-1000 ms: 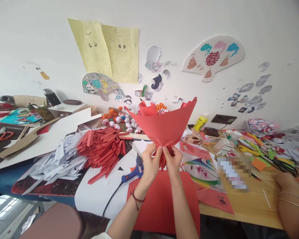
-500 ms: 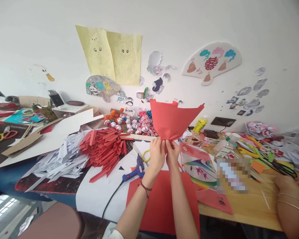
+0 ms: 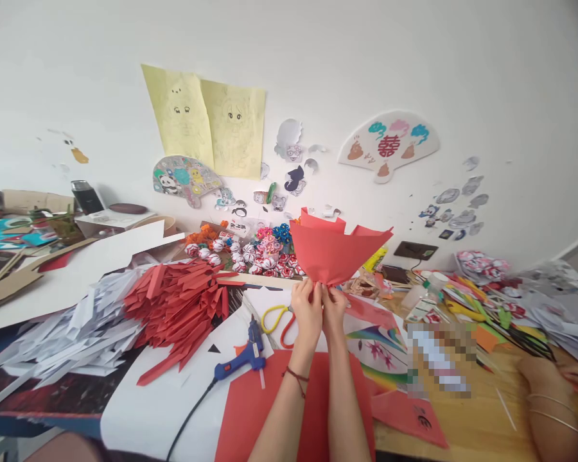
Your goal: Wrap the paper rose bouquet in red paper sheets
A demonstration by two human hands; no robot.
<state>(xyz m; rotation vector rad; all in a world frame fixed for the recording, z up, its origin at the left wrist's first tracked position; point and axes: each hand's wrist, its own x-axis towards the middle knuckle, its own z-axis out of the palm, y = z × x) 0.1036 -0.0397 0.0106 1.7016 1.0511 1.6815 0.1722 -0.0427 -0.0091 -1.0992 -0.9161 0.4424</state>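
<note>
Both my hands pinch the gathered neck of a red paper bouquet wrap (image 3: 340, 253), which flares upward like a fan. My left hand (image 3: 308, 311) grips the neck from the left side. Close beside it, my right hand (image 3: 334, 311) closes on the same neck from the right. The lower end of the wrap is hidden behind my fingers. Beneath my forearms lies a flat red sheet (image 3: 270, 404). Left of my hands are a blue glue gun (image 3: 243, 359) with its cord and a pair of scissors (image 3: 274, 317) with yellow and red handles.
A red paper-strip pile (image 3: 178, 308) and a white paper-strip pile (image 3: 87, 327) lie at the left. Paper flowers (image 3: 250, 253) fill the back by the wall. At the right, another person's arm (image 3: 549, 398) rests on the wooden table (image 3: 481, 423) near scattered craft supplies.
The view has shifted, so the wall items appear lower. The wrap has tipped a little, showing more of its inner back edge. Both hands still pinch its neck.
</note>
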